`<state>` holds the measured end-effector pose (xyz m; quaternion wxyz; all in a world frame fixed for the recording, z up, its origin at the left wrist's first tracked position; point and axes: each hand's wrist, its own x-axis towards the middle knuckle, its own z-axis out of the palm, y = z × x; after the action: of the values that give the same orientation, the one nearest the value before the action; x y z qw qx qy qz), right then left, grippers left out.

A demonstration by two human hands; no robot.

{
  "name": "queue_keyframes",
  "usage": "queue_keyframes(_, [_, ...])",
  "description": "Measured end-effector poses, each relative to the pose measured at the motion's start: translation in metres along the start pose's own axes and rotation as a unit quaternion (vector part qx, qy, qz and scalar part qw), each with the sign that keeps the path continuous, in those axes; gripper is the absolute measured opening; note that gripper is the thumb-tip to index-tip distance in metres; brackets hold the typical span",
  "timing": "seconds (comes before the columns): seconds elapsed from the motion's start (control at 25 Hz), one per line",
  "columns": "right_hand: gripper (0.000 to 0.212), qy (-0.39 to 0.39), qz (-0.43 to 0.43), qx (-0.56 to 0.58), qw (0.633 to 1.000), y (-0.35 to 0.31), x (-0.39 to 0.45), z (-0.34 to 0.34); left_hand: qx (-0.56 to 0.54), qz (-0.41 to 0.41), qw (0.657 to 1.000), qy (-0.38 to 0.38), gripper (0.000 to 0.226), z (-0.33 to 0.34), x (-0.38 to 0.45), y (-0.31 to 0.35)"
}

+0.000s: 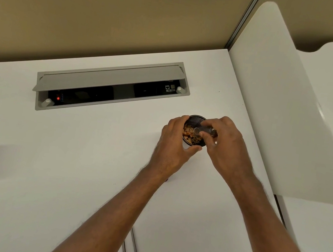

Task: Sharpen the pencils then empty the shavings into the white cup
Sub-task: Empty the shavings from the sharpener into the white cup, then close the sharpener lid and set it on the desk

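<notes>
Head view: my left hand (173, 142) wraps round the cup (196, 120) near the counter (70, 154) hatch, while my right hand (223, 143) pinches the tipped sharpener (205, 130) over its rim. Shavings (191, 136) could scatter onto the counter if I jolt it, I think.

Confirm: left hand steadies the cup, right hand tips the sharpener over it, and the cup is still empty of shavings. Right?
Not quite. The head view shows the cup already holds shavings. The rest stands: the left hand grips the cup and the right hand holds the sharpener tipped over it.
</notes>
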<state>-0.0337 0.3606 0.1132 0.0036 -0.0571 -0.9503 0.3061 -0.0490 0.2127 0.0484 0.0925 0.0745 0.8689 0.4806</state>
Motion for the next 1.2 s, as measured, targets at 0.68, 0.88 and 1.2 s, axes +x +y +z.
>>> queue_keyframes(0.68, [0.024, 0.0, 0.247, 0.646, 0.723, 0.013, -0.06, 0.003, 0.112, -0.066, 0.991, -0.038, 0.068, -0.011, -0.074, -0.053])
queue_keyframes(0.88, [0.023, 0.001, 0.263, 0.65, 0.713, 0.012, -0.078, 0.009, 0.121, -0.07, 0.989, -0.055, 0.054, -0.008, -0.086, -0.059])
queue_keyframes(1.2, [0.023, -0.003, 0.27, 0.623, 0.734, 0.007, -0.091, 0.01, 0.107, -0.107, 0.988, -0.034, 0.038, -0.013, -0.099, -0.058])
